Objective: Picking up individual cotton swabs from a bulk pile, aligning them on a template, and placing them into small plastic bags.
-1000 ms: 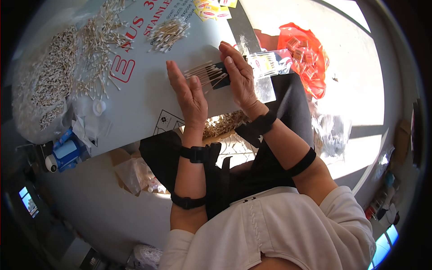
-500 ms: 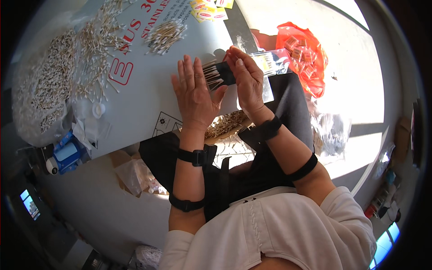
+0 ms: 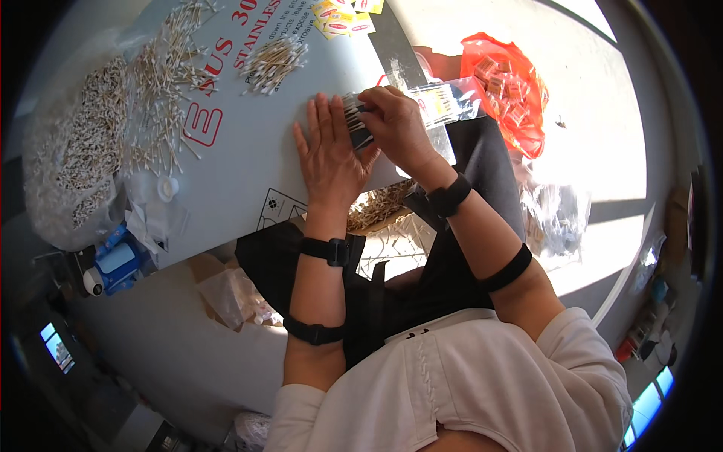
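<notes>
Two hands: both on one bundle of cotton swabs, right at the near edge of the grey board.
Right hand: fingers curled tight around the bundle, pinching it from the far side; grip narrow and full.
Left hand: flat and spread, palm down on the board, fingers extended; it presses against the bundle's side and closes on nothing.
Bundle: dark-looking stack of sticks with pale tips, squeezed between the right fingers and the left hand's edge; squared up as far as I can tell.
Just beyond the grip: a clear packet of swabs, lying flat and touching the right knuckles.
Farther right of the grip: an orange bag with small boxes inside, on the sunlit floor.
Up and left of the grip: a small heap of loose swabs, well apart from the hands.
Far left of the grip: a wide scatter of swabs and a big clear bag of them.
Below the grip: more swabs in a basket on the lap.
Progress: my call is early to middling. One packet looks filled, one bundle is in hand, and by far most swabs lie loose and unsorted.
</notes>
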Demonstrator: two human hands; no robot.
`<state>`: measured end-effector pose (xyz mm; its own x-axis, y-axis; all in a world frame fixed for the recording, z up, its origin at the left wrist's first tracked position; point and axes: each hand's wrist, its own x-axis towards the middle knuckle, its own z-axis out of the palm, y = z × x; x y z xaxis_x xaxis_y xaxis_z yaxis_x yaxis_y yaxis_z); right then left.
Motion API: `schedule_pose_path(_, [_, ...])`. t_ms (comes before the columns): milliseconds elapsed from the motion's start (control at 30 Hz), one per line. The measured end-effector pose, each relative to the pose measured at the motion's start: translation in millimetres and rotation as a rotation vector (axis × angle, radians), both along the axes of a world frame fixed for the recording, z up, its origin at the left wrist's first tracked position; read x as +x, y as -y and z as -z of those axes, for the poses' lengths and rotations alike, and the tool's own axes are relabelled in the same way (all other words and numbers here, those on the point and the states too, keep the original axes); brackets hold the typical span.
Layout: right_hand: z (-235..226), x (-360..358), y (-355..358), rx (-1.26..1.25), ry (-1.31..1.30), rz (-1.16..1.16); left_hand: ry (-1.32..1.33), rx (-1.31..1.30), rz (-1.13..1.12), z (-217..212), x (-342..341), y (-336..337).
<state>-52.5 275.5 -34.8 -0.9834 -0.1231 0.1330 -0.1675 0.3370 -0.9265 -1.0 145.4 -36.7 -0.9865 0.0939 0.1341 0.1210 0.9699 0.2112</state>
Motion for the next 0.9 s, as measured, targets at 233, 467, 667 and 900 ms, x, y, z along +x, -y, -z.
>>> schedule_pose_path(233, [-8.8, -15.0, 6.3, 0.25, -0.061, -0.023, -0.008, -0.06, -0.017, 2.3, -4.1, -1.6])
schedule_pose_path(467, [-4.7, -24.3, 3.4, 0.223, -0.041, 0.011, -0.068, 0.024, -0.02, 4.7, -0.6, -0.9])
schedule_pose_path(667, [2.8, -29.3, 1.5, 0.016, -0.094, 0.103, -0.132, 0.008, -0.052, -2.3, 7.5, -6.1])
schedule_pose_path(900, [3.8, -22.5, -1.1, -0.021, -0.019, 0.0, -0.046, -0.014, -0.018, -0.1, 6.8, -3.3])
